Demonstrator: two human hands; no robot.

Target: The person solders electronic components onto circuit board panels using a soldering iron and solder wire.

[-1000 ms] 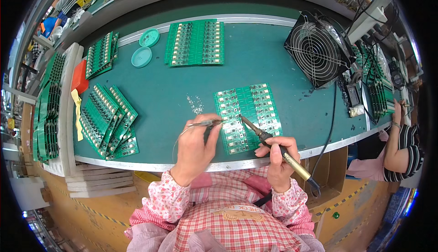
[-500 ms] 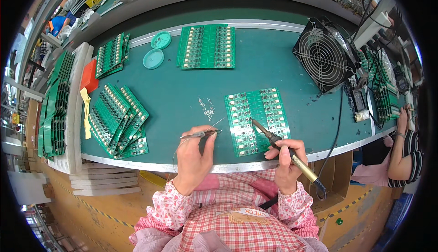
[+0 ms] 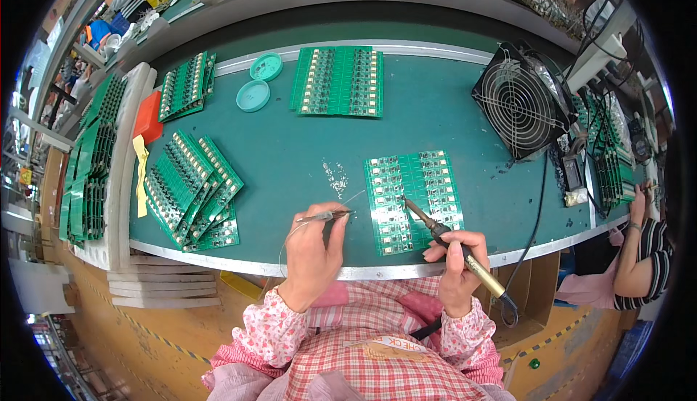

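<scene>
Head view: I've left hand (image 3: 316, 247) pinching thin grey metal wire (image 3: 353, 198), right hand (image 3: 459, 266) gripping black-and-gold pen-shaped soldering iron (image 3: 439, 231), tip at green rectangular circuit board (image 3: 417, 181) ahead.

This looks like an electronics workshop on a factory floor. Piles of green circuit boards (image 3: 192, 187) share a long workbench (image 3: 428, 114) with a soldering iron (image 3: 488, 279) and a wire-guarded fan (image 3: 517, 103). A person in striped sleeves (image 3: 655, 256) is at the right, more people (image 3: 131, 0) show at the upper left, and black-and-yellow tape (image 3: 174, 345) marks the floor (image 3: 236, 321).
</scene>
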